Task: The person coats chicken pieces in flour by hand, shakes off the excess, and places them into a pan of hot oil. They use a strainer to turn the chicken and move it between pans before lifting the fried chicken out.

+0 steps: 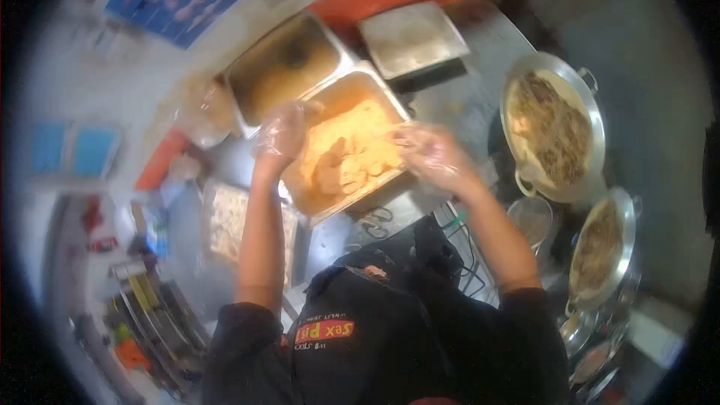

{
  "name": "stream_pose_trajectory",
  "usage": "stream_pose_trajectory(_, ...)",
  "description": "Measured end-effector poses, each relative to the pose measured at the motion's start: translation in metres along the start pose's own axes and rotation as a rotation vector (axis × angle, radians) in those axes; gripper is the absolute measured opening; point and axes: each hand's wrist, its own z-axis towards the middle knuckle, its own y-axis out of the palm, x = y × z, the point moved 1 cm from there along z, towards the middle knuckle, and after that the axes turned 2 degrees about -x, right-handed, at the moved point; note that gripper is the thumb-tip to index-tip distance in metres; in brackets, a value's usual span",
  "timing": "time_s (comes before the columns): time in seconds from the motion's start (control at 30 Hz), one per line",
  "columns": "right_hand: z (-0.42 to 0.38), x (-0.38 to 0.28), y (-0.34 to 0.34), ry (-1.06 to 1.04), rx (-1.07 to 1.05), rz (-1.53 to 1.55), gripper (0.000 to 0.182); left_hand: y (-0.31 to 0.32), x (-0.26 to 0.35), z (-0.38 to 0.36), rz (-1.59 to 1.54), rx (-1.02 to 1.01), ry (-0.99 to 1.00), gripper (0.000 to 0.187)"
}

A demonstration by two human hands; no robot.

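A deep metal tray (315, 219) holds orange-coated pieces and loose orange powder (349, 139). My left hand (283, 133), in a clear plastic glove, is at the tray's left side, near its border with a second metal tray (281, 67); its fingers are blurred. Over the right side of the coated pieces is my right hand (431, 151), also gloved in clear plastic, with its fingers drawn together; whatever they hold, if anything, is too blurred to make out.
Two wide pans (553, 131) (600, 251) of frying food stand at the right, with a strainer (529, 219) beside them. A lidded metal container (412, 39) is behind the trays. Scissors (376, 221) lie in front, and a tray of pale pieces (229, 221) sits left.
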Motion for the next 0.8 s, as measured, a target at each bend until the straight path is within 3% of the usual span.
stream_pose_trajectory(0.07,0.043,0.005,0.044,0.219,-0.257,-0.232,0.033,0.004,-0.034,-0.039,0.017,-0.092,-0.077,0.025)
stream_pose_trajectory(0.13,0.08,0.055,0.081,0.339,-0.669,-0.676,0.036,0.03,-0.058,-0.051,0.367,-0.479,0.017,0.018)
stream_pose_trajectory(0.17,0.086,0.066,0.089,0.331,-0.684,-0.684,0.036,0.034,-0.035,-0.051,0.522,-0.608,-0.018,0.015)
stream_pose_trajectory(0.2,0.088,0.073,0.099,0.378,-0.985,-0.804,0.035,0.032,-0.014,-0.055,0.679,-0.742,-0.052,0.014)
stream_pose_trajectory(0.23,0.089,0.083,0.109,0.419,-1.283,-0.922,0.034,0.072,-0.059,-0.064,0.771,-0.495,0.135,0.012)
stream_pose_trajectory(0.27,0.079,0.106,0.114,0.198,-1.032,-0.93,0.026,0.112,-0.103,-0.074,0.878,-0.193,0.301,0.01)
stream_pose_trajectory(0.3,0.082,0.097,0.116,0.19,-1.043,-0.934,0.026,0.15,-0.147,-0.085,0.959,0.105,0.408,0.009)
stream_pose_trajectory(0.33,0.084,0.083,0.115,0.336,-1.089,-0.866,0.022,0.157,-0.167,-0.083,0.955,0.107,0.394,0.009)
stream_pose_trajectory(0.37,0.085,0.075,0.114,0.484,-1.128,-0.793,0.018,0.158,-0.185,-0.071,0.562,-0.211,0.462,0.009)
stream_pose_trajectory(0.4,0.087,0.077,0.116,0.5,-1.177,-0.77,0.016,0.143,-0.172,-0.064,0.153,-0.506,0.518,0.01)
stream_pose_trajectory(0.43,0.083,0.079,0.114,0.497,-1.178,-0.779,0.016,0.134,-0.156,-0.064,-0.063,-0.601,0.18,0.009)
stream_pose_trajectory(0.47,0.079,0.077,0.11,0.548,-1.022,-0.646,0.02,0.108,-0.117,-0.062,-0.377,-0.585,-0.22,0.009)
stream_pose_trajectory(0.5,0.078,0.075,0.105,0.593,-0.863,-0.511,0.024,0.081,-0.076,-0.061,-0.613,-0.454,-0.56,0.01)
stream_pose_trajectory(0.53,0.078,0.083,0.104,0.59,-0.861,-0.516,0.024,0.07,-0.067,-0.058,-0.614,-0.451,-0.555,0.01)
stream_pose_trajectory(0.6,0.073,0.097,0.106,0.803,-0.617,0.109,0.022,0.064,-0.06,-0.057,-0.528,-0.466,-0.467,0.013)
stream_pose_trajectory(0.63,0.071,0.104,0.105,0.809,-0.613,0.11,0.022,0.081,-0.086,-0.06,-0.531,-0.472,-0.467,0.013)
stream_pose_trajectory(0.7,0.075,0.088,0.111,0.392,-0.925,-0.352,0.015,0.132,-0.158,-0.069,0.189,-0.576,0.102,0.019)
stream_pose_trajectory(0.73,0.074,0.087,0.119,0.395,-0.923,-0.351,0.015,0.126,-0.146,-0.07,0.188,-0.579,0.104,0.019)
stream_pose_trajectory(0.8,0.072,0.086,0.131,0.54,-0.779,-0.512,0.017,0.106,-0.116,-0.072,-0.195,-0.705,-0.479,0.014)
